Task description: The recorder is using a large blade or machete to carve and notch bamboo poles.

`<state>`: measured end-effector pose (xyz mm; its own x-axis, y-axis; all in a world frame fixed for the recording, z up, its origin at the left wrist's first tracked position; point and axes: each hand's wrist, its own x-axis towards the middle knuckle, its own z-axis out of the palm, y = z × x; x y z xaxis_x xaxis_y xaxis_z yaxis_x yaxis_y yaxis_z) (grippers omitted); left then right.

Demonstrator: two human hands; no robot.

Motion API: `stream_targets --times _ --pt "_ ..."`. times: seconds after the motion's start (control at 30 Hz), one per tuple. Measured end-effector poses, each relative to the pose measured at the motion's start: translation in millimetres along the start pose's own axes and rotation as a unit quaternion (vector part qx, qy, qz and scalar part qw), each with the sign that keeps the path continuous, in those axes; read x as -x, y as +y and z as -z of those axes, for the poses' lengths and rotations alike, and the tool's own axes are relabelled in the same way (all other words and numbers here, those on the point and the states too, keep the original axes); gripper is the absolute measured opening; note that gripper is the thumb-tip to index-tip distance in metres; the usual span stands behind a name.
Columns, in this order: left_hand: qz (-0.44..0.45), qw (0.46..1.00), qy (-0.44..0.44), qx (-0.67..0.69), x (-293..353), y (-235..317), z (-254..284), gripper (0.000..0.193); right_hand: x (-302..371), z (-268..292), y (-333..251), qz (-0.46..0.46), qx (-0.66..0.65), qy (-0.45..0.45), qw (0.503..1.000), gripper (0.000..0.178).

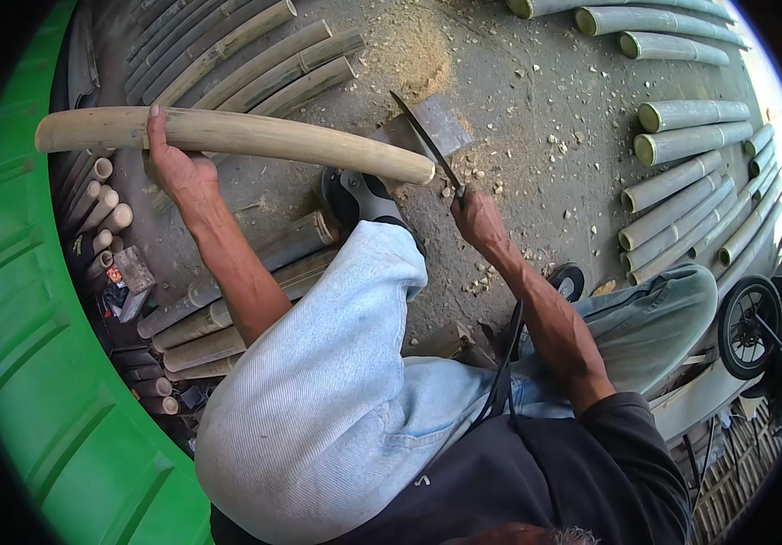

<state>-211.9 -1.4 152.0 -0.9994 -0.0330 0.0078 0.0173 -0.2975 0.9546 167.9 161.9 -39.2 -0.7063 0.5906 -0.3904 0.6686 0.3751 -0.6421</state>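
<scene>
My left hand (178,163) is closed round a long bamboo pole (264,133) near its left part, the thumb lying over the top. The pole runs across in front of me, its pale cut end (427,171) toward the right. In my right hand (479,218) is the handle of a machete (427,136), its dark blade slanting up and to the left past the pole's cut end. Whether the blade touches the pole I cannot tell. A flat grey block (443,123) lies on the ground behind the blade, among pale chips.
Several bamboo poles (291,65) lie at the far left, and more bamboo poles (677,200) at the right. Upright bamboo pieces (105,200) stand beside a green ribbed panel (46,363). Sawdust (418,54) covers the ground ahead. A black wheel (751,327) stands at the right.
</scene>
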Motion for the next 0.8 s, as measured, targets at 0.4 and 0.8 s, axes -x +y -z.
stream_targets --times 0.4,0.8 --pt "-0.043 0.995 0.083 -0.035 2.0 -9.1 -2.5 0.056 14.0 15.2 -44.5 0.068 -0.058 0.136 0.987 0.021" --pt "0.026 0.998 0.007 0.058 -5.8 -3.8 16.5 0.026 10.6 31.1 -72.1 0.138 -0.137 0.198 0.961 0.024"
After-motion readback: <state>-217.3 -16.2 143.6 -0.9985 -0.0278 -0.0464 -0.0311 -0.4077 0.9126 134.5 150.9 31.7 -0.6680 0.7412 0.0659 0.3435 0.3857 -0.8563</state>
